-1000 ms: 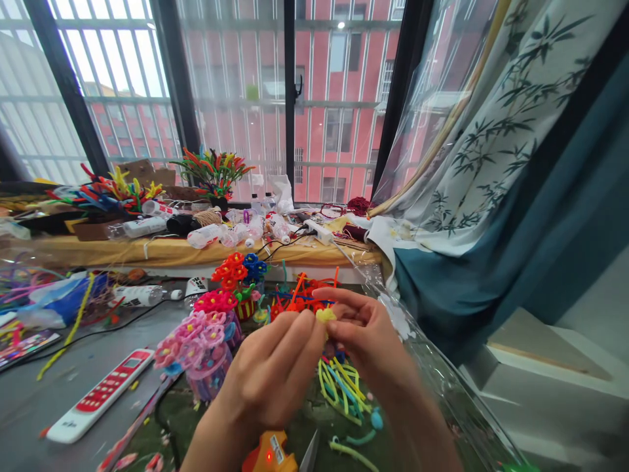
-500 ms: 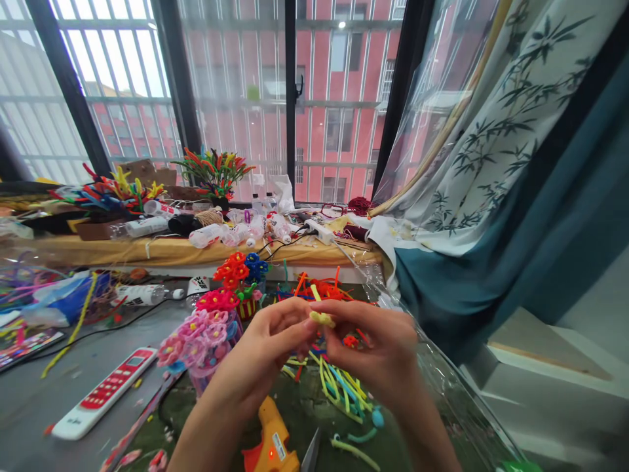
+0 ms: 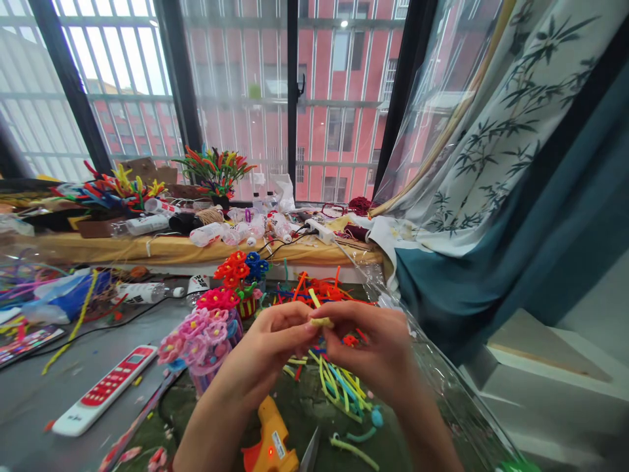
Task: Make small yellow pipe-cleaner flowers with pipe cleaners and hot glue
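Fingertip to fingertip, my left hand (image 3: 280, 337) and my right hand (image 3: 371, 337) pinch a small piece of pale yellow pipe cleaner (image 3: 322, 322) between them. One yellow end sticks up behind the fingers; the rest is partly covered by them. Below my hands lie a yellow-orange glue gun (image 3: 275, 436) with a lit red light and the blade of a pair of scissors (image 3: 310, 451). Loose yellow and blue pipe cleaners (image 3: 339, 383) spread on the dark green surface under my right hand. To the left of my left hand stand pink pipe-cleaner flowers (image 3: 206, 334).
A white and red remote control (image 3: 105, 390) lies at the left. Red and blue flowers (image 3: 236, 267) stand behind the pink ones. Plastic bottles (image 3: 209, 234) crowd the windowsill. A clear plastic sheet edge (image 3: 457, 387) and a blue-green curtain (image 3: 442, 288) border the right.
The yellow piece has turned slightly between my fingers and looks flatter now. Both hands stay in almost the same place, with only small finger shifts.
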A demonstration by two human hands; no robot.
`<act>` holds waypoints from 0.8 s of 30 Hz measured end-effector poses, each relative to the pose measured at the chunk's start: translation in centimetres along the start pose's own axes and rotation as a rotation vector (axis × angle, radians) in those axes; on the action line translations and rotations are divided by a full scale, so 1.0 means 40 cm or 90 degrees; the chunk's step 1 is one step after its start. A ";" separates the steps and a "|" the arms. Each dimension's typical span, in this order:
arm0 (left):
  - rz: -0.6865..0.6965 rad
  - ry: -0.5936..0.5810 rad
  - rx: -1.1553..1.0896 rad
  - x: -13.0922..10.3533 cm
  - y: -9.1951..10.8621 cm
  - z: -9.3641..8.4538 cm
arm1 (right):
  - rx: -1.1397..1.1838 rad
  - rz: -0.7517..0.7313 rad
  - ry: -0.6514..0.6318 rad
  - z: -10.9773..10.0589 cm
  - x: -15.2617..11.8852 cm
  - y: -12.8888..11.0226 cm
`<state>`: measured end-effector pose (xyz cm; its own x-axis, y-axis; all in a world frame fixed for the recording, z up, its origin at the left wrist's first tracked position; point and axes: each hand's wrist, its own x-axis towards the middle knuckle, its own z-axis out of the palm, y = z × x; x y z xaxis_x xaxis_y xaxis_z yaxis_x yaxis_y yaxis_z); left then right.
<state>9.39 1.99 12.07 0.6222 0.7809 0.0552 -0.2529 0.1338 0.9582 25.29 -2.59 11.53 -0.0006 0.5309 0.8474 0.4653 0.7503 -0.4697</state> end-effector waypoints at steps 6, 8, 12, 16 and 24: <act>0.197 0.086 0.209 -0.013 0.006 0.017 | 0.120 0.151 0.039 0.024 -0.004 -0.005; 0.268 0.102 0.314 -0.018 0.013 0.021 | 0.179 0.219 0.060 0.032 -0.003 -0.008; 0.447 0.139 0.527 -0.022 0.015 0.028 | 0.295 0.331 0.088 0.037 0.008 -0.010; 0.687 0.150 0.689 -0.023 0.007 0.027 | 0.419 0.410 0.089 0.028 0.019 -0.011; 0.904 0.140 1.072 -0.058 -0.016 0.023 | 0.660 0.559 0.044 0.017 0.021 0.003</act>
<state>8.80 -0.48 11.60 0.5614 -0.0877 0.8229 0.4300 -0.8187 -0.3806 24.74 -1.80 12.00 0.0075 0.9851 0.1720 -0.5837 0.1440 -0.7991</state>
